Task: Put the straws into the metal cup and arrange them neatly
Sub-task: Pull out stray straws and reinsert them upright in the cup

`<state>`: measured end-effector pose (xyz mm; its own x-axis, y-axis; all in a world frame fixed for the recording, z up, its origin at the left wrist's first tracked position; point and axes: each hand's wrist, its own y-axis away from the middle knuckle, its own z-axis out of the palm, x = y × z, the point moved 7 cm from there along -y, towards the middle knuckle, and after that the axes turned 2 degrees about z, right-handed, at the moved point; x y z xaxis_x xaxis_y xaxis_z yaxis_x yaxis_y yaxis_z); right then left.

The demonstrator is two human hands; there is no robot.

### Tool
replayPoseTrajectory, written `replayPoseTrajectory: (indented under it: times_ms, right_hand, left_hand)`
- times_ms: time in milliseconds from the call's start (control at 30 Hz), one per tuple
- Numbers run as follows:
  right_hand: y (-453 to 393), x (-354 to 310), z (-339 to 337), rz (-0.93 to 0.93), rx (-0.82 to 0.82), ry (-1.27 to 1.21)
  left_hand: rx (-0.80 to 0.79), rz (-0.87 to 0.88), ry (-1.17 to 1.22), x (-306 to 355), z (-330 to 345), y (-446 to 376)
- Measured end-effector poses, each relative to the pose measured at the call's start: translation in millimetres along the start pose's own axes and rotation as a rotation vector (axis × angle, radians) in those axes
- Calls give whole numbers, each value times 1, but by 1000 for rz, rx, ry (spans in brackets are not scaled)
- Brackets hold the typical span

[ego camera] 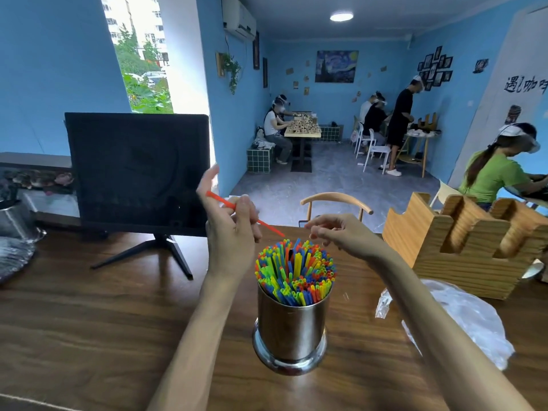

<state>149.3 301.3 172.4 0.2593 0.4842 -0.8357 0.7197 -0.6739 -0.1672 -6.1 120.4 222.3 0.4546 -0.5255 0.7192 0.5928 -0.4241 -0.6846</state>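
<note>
A shiny metal cup (292,327) stands on the wooden table (89,321), packed with several upright straws (296,271) in blue, green, yellow and orange. Above and left of the cup, my left hand (229,229) pinches one orange straw (269,226) that slants down to the right, its lower tip just over the bundle. My right hand (335,232) hovers behind the cup's right side with its fingers loosely curled and nothing in them.
A black monitor (138,170) on a stand sits at the back left. A wooden holder (462,247) stands at the right, with a clear plastic bag (462,321) in front of it. A chair back (336,203) rises behind the table. Metal ware (14,223) lies at the far left.
</note>
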Motion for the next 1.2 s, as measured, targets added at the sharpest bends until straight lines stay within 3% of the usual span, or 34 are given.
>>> replayPoseTrajectory:
  times_ms: [200, 333, 467, 667, 967, 1200]
  right_hand:
    - [1, 1, 17, 42, -116, 34]
    - [-1, -1, 17, 24, -126, 108]
    - [0, -4, 18, -8, -88, 180]
    - [3, -6, 19, -40, -161, 140]
    - [6, -32, 6, -232, 66, 37]
    - [18, -65, -22, -325, 315, -437]
  left_hand:
    - [-198, -9, -147, -8, 15, 5]
    - [-457, -39, -373, -17, 33, 12]
    - [-448, -54, -475, -27, 34, 17]
    - [-416, -127, -463, -38, 32, 26]
    - [-494, -177, -486, -48, 28, 27]
    - [-523, -212, -423, -49, 32, 27]
